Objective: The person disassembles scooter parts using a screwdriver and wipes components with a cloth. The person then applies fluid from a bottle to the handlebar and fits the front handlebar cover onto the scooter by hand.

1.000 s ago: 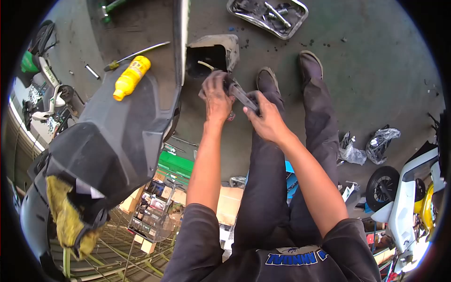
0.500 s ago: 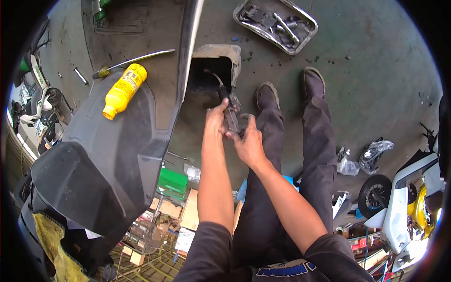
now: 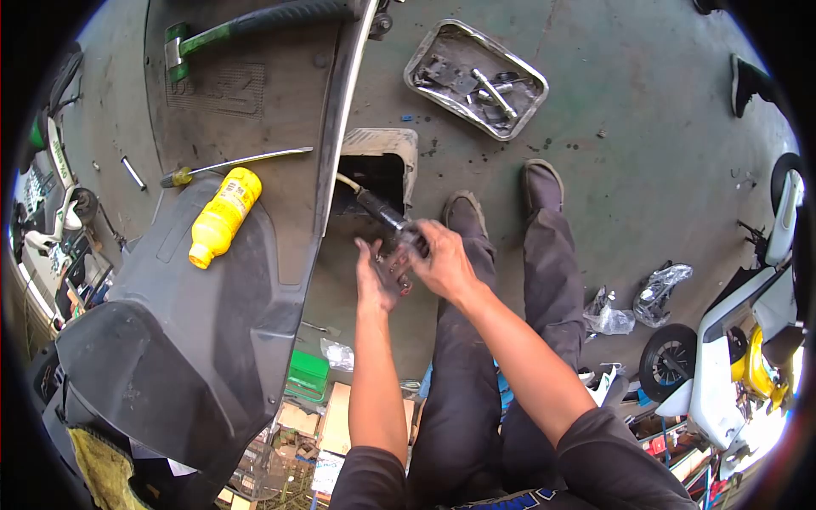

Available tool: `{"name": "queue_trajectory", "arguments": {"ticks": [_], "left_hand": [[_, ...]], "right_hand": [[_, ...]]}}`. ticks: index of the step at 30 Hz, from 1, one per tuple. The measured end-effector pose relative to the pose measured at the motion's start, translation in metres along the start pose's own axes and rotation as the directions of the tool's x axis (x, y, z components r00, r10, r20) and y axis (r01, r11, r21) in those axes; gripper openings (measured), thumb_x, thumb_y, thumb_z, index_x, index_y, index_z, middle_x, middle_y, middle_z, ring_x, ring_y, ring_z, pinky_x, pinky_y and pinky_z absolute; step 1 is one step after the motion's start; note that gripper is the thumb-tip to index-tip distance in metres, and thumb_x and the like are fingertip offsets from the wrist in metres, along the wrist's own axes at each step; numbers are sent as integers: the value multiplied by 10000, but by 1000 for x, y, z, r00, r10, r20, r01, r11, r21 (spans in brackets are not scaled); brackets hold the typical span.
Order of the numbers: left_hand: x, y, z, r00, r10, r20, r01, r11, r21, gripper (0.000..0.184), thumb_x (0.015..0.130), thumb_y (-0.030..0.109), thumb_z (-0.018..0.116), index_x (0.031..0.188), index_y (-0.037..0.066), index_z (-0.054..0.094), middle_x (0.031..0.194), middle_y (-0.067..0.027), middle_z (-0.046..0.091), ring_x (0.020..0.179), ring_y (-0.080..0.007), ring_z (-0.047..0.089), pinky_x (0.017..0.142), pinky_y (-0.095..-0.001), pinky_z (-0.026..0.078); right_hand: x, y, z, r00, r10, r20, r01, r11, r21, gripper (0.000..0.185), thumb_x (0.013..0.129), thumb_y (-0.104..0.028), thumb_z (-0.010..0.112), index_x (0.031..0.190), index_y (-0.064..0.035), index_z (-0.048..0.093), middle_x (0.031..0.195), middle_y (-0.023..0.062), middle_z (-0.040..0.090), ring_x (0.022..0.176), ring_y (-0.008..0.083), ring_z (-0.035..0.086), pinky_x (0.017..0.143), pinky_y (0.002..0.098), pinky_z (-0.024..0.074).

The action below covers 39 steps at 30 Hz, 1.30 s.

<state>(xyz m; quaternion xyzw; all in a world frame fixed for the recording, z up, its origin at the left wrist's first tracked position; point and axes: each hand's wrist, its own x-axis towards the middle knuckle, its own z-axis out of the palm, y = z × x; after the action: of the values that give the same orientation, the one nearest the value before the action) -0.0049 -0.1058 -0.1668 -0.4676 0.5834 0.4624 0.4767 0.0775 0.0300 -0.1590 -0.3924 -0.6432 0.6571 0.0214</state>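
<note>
One black cylindrical tool (image 3: pixel 381 209) in the right hand (image 3: pixel 442 262)

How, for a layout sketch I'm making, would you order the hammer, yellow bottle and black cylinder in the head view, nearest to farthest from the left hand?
1. Black cylinder: just beyond the left hand, its lower end at the right hand.
2. Yellow bottle: to the left, lying on the grey panel.
3. Hammer: upper left, farthest.

One left hand (image 3: pixel 382 276); one right hand (image 3: pixel 446 265); one black tool (image 3: pixel 379 207); one yellow bottle (image 3: pixel 225 217); one yellow-handled screwdriver (image 3: pixel 178 177); one hammer (image 3: pixel 208 38); one metal tray (image 3: pixel 544 89); one green box (image 3: pixel 306 374).
</note>
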Motion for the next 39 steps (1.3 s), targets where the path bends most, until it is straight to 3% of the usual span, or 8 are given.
{"name": "queue_trajectory", "arguments": {"ticks": [5, 8, 10, 17, 19, 22, 29, 39], "left_hand": [[-10, -123, -78, 973, 179, -148, 28, 542, 840, 1017, 812, 750, 480, 1467, 5, 258, 1378, -166, 483, 1229, -303, 485, 1022, -447, 391], [-31, -174, -104, 956, -259, -137, 257, 516, 817, 970, 828, 759, 427, 1472, 46, 296, 1508, -158, 320, 1376, -306, 318, 1127, -364, 253], [-56, -173, -93, 822, -569, 13, 537, 782, 315, 951, 844, 747, 413, 1452, 21, 329, 1492, -167, 345, 1386, -297, 305, 1127, -382, 251], [-96, -147, -110, 958, -231, -169, 264, 484, 834, 947, 861, 722, 409, 1375, -72, 403, 1404, -263, 429, 1313, -357, 414, 1104, -401, 285], [-132, -123, -67, 979, -148, -138, 192, 456, 869, 939, 863, 713, 413, 1353, -88, 426, 1385, -296, 432, 1311, -373, 413, 1101, -406, 289], [-148, -115, -42, 988, -99, -122, 137, 166, 977, 951, 855, 713, 414, 1363, -91, 401, 1375, -329, 417, 1315, -410, 392, 1092, -433, 305], [-181, -143, -13, 988, 56, -143, 153, -297, 943, 903, 853, 723, 378, 1497, 113, 210, 1486, -307, 239, 1319, -468, 362, 1048, -692, 207], [-185, -119, 67, 984, 59, -166, 167, -616, 770, 786, 894, 608, 428, 1505, 168, 201, 1506, -268, 235, 1232, -482, 466, 1020, -705, 242]], "right_hand": [[1, 18, -21, 985, 168, -26, -170, 969, -178, 185, 778, -56, 637, 939, 27, 598, 826, 242, 605, 781, 418, 606, 696, 458, 480], [5, 14, -33, 981, 191, 20, -188, 977, -95, 210, 777, -76, 646, 951, 34, 602, 795, 245, 601, 775, 408, 613, 687, 471, 471], [6, 23, -37, 977, 212, -1, -210, 967, -144, 209, 780, -78, 644, 953, 33, 603, 797, 245, 602, 775, 407, 613, 685, 471, 471], [-11, 28, -23, 979, 198, -43, -202, 971, -126, 194, 766, -64, 696, 925, 23, 625, 822, 184, 653, 720, 255, 652, 660, 359, 507], [-12, 18, -23, 960, 279, -2, -279, 960, -30, 231, 764, -82, 679, 939, 40, 590, 888, 269, 610, 842, 433, 609, 735, 479, 483], [-13, 3, -32, 958, 286, 17, -287, 957, 39, 214, 768, -80, 679, 916, 47, 591, 887, 272, 613, 816, 417, 628, 713, 459, 493], [-14, 14, -2, 938, 345, -39, -338, 933, 125, 130, 812, -97, 663, 876, 14, 641, 688, 125, 675, 641, 227, 671, 657, 351, 517], [22, 27, -6, 932, 362, -9, -362, 932, 4, 181, 809, -80, 587, 956, 20, 618, 970, 295, 617, 936, 458, 598, 824, 500, 482]]}}
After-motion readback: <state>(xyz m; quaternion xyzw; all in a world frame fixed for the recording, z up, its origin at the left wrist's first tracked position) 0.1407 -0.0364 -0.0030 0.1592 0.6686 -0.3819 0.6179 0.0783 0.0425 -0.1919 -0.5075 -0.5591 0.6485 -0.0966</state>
